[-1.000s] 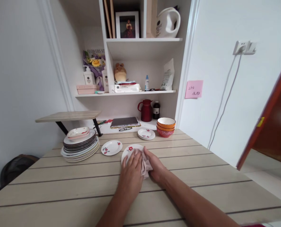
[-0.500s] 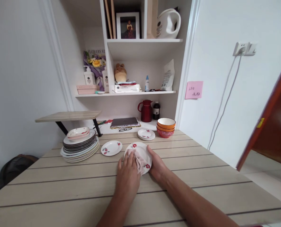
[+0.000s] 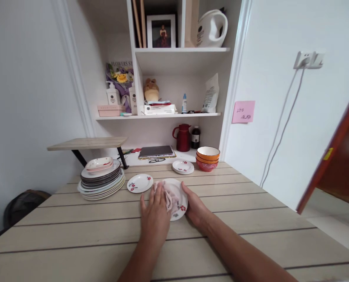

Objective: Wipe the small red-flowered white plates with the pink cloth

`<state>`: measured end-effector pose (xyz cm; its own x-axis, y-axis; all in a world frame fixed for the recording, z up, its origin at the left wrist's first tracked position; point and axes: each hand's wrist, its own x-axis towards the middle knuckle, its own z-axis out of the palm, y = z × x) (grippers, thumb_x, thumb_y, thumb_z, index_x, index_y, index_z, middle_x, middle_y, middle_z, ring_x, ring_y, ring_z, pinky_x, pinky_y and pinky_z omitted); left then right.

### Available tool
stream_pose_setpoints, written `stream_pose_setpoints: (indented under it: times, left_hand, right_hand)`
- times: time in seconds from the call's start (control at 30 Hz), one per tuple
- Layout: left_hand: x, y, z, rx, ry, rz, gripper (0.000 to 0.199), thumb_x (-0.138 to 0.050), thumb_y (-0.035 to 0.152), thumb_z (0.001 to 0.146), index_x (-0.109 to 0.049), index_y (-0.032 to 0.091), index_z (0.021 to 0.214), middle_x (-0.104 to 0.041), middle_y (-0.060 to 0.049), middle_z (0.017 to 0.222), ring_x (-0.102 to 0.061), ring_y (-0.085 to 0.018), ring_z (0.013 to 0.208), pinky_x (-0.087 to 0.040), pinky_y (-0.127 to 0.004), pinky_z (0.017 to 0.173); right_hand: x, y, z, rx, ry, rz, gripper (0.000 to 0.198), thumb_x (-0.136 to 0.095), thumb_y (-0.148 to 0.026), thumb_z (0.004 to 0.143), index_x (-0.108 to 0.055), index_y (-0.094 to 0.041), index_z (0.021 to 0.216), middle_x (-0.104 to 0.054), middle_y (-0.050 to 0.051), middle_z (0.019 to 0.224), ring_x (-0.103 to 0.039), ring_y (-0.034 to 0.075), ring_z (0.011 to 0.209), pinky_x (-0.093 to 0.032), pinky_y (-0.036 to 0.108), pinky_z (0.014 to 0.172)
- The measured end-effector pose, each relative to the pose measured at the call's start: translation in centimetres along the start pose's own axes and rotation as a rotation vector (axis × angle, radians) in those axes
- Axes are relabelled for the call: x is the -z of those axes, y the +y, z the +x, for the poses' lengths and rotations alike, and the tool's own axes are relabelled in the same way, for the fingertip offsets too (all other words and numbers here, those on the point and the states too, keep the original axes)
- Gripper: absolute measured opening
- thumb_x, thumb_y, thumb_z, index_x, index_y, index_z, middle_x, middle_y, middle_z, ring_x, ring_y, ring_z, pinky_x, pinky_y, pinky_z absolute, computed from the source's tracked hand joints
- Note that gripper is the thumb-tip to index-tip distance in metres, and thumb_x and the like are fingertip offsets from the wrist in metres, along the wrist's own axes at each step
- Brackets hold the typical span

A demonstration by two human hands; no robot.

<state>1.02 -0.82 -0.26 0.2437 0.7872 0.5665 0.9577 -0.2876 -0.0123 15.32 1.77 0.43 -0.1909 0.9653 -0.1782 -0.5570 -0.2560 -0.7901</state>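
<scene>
Gripping a plate [image 3: 179, 190], the right hand [image 3: 196, 209] is likely steadying it; the flattened left hand [image 3: 156, 217] is pressing cloth [image 3: 169, 196] there.

On the pale paper [image 3: 120, 64] behind the flowers [image 3: 121, 78], near the left end of the shelf [image 3: 180, 116], one can read "FLOWERS ST"; the line stops at the upright board [image 3: 135, 84]. The pink note [image 3: 243, 112], on the wall [image 3: 245, 156] just beside the cabinet's [image 3: 235, 58] right edge, carries handwritten "250"; the signs below are unclear. Print on the pump bottle [image 3: 113, 96] and the white bag [image 3: 211, 94] is too small.
</scene>
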Motion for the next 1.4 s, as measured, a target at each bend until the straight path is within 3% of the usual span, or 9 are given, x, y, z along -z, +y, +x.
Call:
stream_pose_setpoints:
  times: [0.27, 0.43, 0.63, 0.77, 1.0, 1.17, 1.3, 1.4]
  left_hand:
    - [0.3, 1.3, -0.4, -0.143, -0.015, -0.076, 0.057, -0.046, 0.018, 0.086, -0.046, 0.017, 0.143, -0.037, -0.006, 0.156, -0.028, -0.025, 0.146, -0.025, -0.053, 0.118]
    - [-0.1, 0.8, -0.3, -0.200, -0.014, -0.103, 0.065, -0.048, 0.018, 0.086, -0.035, 0.025, 0.149, -0.033, -0.002, 0.158, -0.021, -0.025, 0.148, -0.022, -0.055, 0.118]
    - [-0.1, -0.1, 0.1, 0.003, 0.029, -0.035, 0.064, -0.048, 0.028, 0.089, -0.030, 0.024, 0.151, -0.031, -0.004, 0.158, -0.021, -0.028, 0.148, -0.016, -0.062, 0.116]
    - [-0.1, -0.1, 0.1, 0.069, 0.044, 0.011, 0.061, -0.046, 0.031, 0.090, -0.036, 0.016, 0.148, -0.035, -0.010, 0.156, -0.025, -0.027, 0.147, -0.018, -0.058, 0.117]
    - [-0.8, 1.0, -0.3, -0.126, 0.032, -0.019, 0.061, -0.046, 0.021, 0.086, -0.040, 0.018, 0.147, -0.035, -0.006, 0.157, -0.024, -0.025, 0.147, -0.023, -0.053, 0.118]
    - [-1.0, 1.0, -0.4, -0.233, 0.040, -0.045, 0.063, -0.045, 0.027, 0.089, -0.032, 0.021, 0.151, -0.031, -0.002, 0.159, -0.021, -0.024, 0.148, -0.021, -0.054, 0.119]
    - [-0.8, 0.2, -0.1, -0.134, 0.067, -0.019, 0.066, -0.051, 0.032, 0.088, -0.031, 0.028, 0.151, -0.033, -0.001, 0.158, -0.018, -0.028, 0.149, -0.017, -0.061, 0.117]
    - [-0.7, -0.3, 0.1, 0.023, 0.082, 0.007, 0.064, -0.050, 0.031, 0.088, -0.033, 0.025, 0.150, -0.035, -0.005, 0.157, -0.022, -0.029, 0.148, -0.016, -0.063, 0.116]
  right_hand:
    - [0.0, -0.9, -0.2, -0.027, -0.032, 0.169, 0.056, -0.042, -0.057, 0.095, -0.064, -0.012, 0.119, -0.072, 0.013, 0.116, -0.068, 0.025, 0.108, -0.047, 0.039, 0.100]
    - [-0.4, -0.2, -0.7, -0.026, -0.024, 0.036, 0.052, -0.052, -0.056, 0.091, -0.066, -0.012, 0.116, -0.075, 0.013, 0.107, -0.071, 0.024, 0.099, -0.048, 0.039, 0.099]
    - [-0.2, 0.6, -0.2, -0.027, -0.144, 0.011, 0.058, -0.047, -0.059, 0.092, -0.065, -0.011, 0.121, -0.074, 0.014, 0.112, -0.069, 0.025, 0.104, -0.045, 0.041, 0.102]
    - [0.2, 0.3, 0.3, -0.021, -0.081, 0.057, 0.062, -0.045, -0.061, 0.092, -0.063, -0.010, 0.123, -0.073, 0.015, 0.111, -0.069, 0.028, 0.104, -0.045, 0.044, 0.102]
    - [0.2, -0.5, 0.1, -0.029, -0.061, 0.194, 0.063, -0.041, -0.061, 0.094, -0.063, -0.009, 0.121, -0.073, 0.014, 0.114, -0.067, 0.024, 0.109, -0.046, 0.037, 0.103]
    - [-0.3, -0.1, -0.3, -0.057, -0.010, 0.080, 0.057, -0.050, -0.059, 0.091, -0.066, -0.011, 0.116, -0.076, 0.012, 0.103, -0.071, 0.023, 0.100, -0.048, 0.037, 0.099]
    - [-0.3, 0.4, -0.1, -0.001, -0.067, 0.062, 0.053, -0.049, -0.055, 0.093, -0.065, -0.012, 0.119, -0.076, 0.012, 0.106, -0.071, 0.023, 0.100, -0.047, 0.038, 0.100]
    - [0.1, 0.6, 0.4, -0.006, -0.073, 0.062, 0.058, -0.048, -0.059, 0.092, -0.065, -0.012, 0.120, -0.074, 0.013, 0.110, -0.070, 0.026, 0.103, -0.046, 0.042, 0.101]
